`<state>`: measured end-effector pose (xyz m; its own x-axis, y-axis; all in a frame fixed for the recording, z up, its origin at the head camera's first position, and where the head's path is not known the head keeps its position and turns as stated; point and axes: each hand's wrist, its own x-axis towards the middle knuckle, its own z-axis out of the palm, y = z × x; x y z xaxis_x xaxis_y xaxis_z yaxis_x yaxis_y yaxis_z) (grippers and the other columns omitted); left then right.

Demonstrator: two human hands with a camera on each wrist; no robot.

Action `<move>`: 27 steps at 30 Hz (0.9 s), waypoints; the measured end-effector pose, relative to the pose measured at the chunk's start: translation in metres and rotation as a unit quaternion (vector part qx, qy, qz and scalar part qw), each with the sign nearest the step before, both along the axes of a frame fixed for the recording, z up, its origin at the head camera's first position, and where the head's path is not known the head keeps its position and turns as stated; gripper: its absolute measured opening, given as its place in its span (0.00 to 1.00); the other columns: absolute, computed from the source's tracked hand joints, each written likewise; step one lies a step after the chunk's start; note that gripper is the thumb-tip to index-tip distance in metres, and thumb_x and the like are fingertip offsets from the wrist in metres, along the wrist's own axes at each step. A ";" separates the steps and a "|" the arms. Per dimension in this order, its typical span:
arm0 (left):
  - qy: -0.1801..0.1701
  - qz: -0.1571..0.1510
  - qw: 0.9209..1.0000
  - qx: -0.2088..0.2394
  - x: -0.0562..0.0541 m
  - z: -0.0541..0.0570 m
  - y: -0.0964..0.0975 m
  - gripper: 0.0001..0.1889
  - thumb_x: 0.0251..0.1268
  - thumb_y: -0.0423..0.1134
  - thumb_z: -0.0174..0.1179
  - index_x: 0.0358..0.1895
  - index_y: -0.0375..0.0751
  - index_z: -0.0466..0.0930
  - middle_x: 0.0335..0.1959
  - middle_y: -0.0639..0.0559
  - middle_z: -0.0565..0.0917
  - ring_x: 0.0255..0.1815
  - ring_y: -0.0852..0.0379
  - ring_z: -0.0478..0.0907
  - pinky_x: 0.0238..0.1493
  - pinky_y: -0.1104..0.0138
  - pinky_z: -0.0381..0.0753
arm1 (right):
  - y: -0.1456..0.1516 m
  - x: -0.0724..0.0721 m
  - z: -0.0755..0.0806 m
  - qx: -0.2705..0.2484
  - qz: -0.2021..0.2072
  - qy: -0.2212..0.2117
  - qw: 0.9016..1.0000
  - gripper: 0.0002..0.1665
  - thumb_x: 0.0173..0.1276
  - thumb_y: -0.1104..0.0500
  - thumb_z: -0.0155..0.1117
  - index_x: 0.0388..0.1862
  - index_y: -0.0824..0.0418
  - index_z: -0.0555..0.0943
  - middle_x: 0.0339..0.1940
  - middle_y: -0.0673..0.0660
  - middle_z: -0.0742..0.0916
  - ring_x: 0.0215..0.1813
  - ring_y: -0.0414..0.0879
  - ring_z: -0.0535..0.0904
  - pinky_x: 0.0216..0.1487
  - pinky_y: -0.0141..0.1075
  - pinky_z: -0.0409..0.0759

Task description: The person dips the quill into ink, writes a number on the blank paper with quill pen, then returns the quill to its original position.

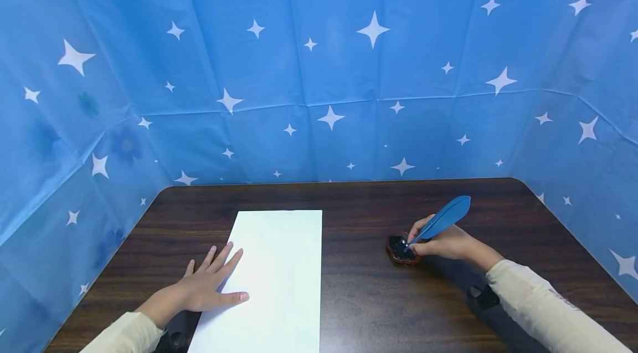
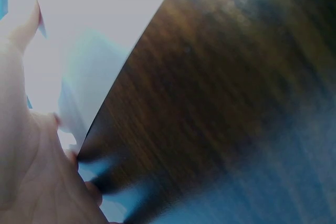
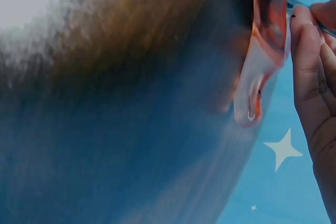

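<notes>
A blue feather pen [image 1: 445, 219] slants up from my right hand [image 1: 443, 243], which pinches it near its lower end. The pen's tip is over a small reddish, clear-edged dish [image 1: 400, 259] holding dark ink. In the right wrist view the dish [image 3: 270, 19] shows from its side, with the fingers [image 3: 310, 72] close by its rim. My left hand [image 1: 201, 286] lies with spread fingers across the left edge of a white sheet of paper [image 1: 279, 275]. The left wrist view shows the palm side of that hand [image 2: 37, 166] and the paper's edge.
A dark wood-grain table [image 1: 359, 308] carries the paper at left of centre and the dish at right. Blue cloth [image 1: 319, 65] with white stars stands behind the table and along both sides. A dark wrist strap [image 1: 483, 296] sits at the right cuff.
</notes>
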<state>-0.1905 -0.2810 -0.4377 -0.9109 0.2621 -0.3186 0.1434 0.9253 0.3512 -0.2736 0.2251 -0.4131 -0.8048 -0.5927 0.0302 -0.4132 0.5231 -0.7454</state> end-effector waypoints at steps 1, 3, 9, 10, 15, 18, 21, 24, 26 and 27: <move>0.002 0.001 1.000 -0.001 -0.001 -0.002 -0.001 0.52 0.57 0.71 0.54 0.77 0.46 0.44 0.78 0.40 0.36 0.75 0.29 0.30 0.59 0.26 0.26 | -0.001 0.000 -0.001 -0.003 0.002 0.001 1.000 0.05 0.62 0.62 0.68 0.35 0.62 0.83 0.25 0.51 0.84 0.23 0.38 0.74 0.26 0.33 0.75; 0.006 -0.001 1.000 0.005 -0.001 -0.005 -0.003 0.52 0.56 0.71 0.54 0.77 0.46 0.45 0.78 0.39 0.36 0.75 0.28 0.30 0.58 0.26 0.25 | -0.002 0.000 -0.002 -0.006 -0.001 0.004 1.000 0.05 0.62 0.62 0.67 0.35 0.62 0.83 0.26 0.51 0.85 0.24 0.38 0.75 0.26 0.33 0.75; 0.007 -0.006 1.000 0.005 -0.004 -0.009 -0.005 0.53 0.55 0.73 0.53 0.77 0.47 0.44 0.78 0.40 0.35 0.75 0.29 0.29 0.58 0.26 0.24 | -0.002 -0.002 0.000 0.009 -0.015 0.004 1.000 0.03 0.61 0.63 0.68 0.34 0.62 0.83 0.22 0.50 0.83 0.20 0.38 0.71 0.23 0.33 0.72; 0.006 -0.006 1.000 0.006 -0.004 -0.009 -0.005 0.53 0.55 0.73 0.53 0.78 0.48 0.44 0.78 0.40 0.35 0.75 0.29 0.29 0.58 0.26 0.24 | -0.002 -0.002 0.000 0.008 -0.012 0.002 1.000 0.03 0.61 0.64 0.67 0.33 0.63 0.83 0.21 0.49 0.82 0.20 0.37 0.69 0.22 0.33 0.71; 0.007 -0.012 1.000 0.017 -0.003 -0.003 -0.006 0.52 0.57 0.71 0.54 0.77 0.47 0.44 0.78 0.38 0.36 0.74 0.26 0.30 0.56 0.25 0.23 | -0.007 -0.004 0.001 -0.004 0.002 -0.005 1.000 0.03 0.60 0.66 0.67 0.33 0.64 0.83 0.17 0.49 0.78 0.18 0.37 0.67 0.21 0.32 0.69; 0.005 -0.013 1.000 0.010 -0.002 -0.002 -0.005 0.52 0.58 0.71 0.54 0.77 0.47 0.44 0.78 0.39 0.36 0.74 0.27 0.30 0.57 0.25 0.23 | -0.009 -0.004 0.002 0.002 -0.007 -0.005 1.000 0.03 0.59 0.65 0.68 0.32 0.63 0.83 0.18 0.50 0.80 0.18 0.37 0.68 0.21 0.32 0.69; 0.003 -0.011 1.000 0.012 -0.001 0.000 -0.003 0.52 0.58 0.70 0.54 0.77 0.45 0.44 0.78 0.38 0.36 0.74 0.27 0.29 0.57 0.26 0.24 | -0.008 -0.003 0.004 0.013 -0.015 -0.004 1.000 0.03 0.59 0.66 0.68 0.32 0.63 0.82 0.19 0.50 0.81 0.18 0.38 0.68 0.21 0.32 0.69; 0.000 -0.009 1.000 0.008 0.000 0.003 -0.001 0.52 0.58 0.69 0.54 0.77 0.44 0.44 0.78 0.38 0.36 0.74 0.28 0.29 0.58 0.26 0.26 | -0.007 -0.001 0.005 0.016 -0.008 -0.008 1.000 0.03 0.58 0.66 0.67 0.32 0.64 0.82 0.18 0.50 0.80 0.18 0.38 0.67 0.21 0.32 0.69; 0.002 -0.010 1.000 0.009 0.001 0.004 0.000 0.52 0.58 0.69 0.55 0.77 0.43 0.45 0.78 0.37 0.36 0.74 0.26 0.30 0.58 0.25 0.27 | -0.007 -0.001 0.005 0.010 -0.001 -0.012 1.000 0.03 0.58 0.66 0.67 0.32 0.65 0.82 0.17 0.50 0.79 0.18 0.37 0.67 0.21 0.32 0.68; 0.001 -0.009 1.000 0.008 0.001 0.004 0.000 0.52 0.58 0.69 0.55 0.77 0.43 0.44 0.78 0.37 0.37 0.74 0.26 0.31 0.58 0.25 0.27 | -0.007 -0.001 0.005 0.007 0.001 -0.013 1.000 0.03 0.59 0.66 0.67 0.33 0.65 0.82 0.17 0.50 0.79 0.18 0.37 0.66 0.21 0.32 0.68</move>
<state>-0.1894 -0.2813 -0.4335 -0.9064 0.2840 -0.3127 0.1613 0.9168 0.3653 -0.2744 0.2178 -0.4080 -0.8042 -0.5943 -0.0003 -0.3940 0.5336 -0.7484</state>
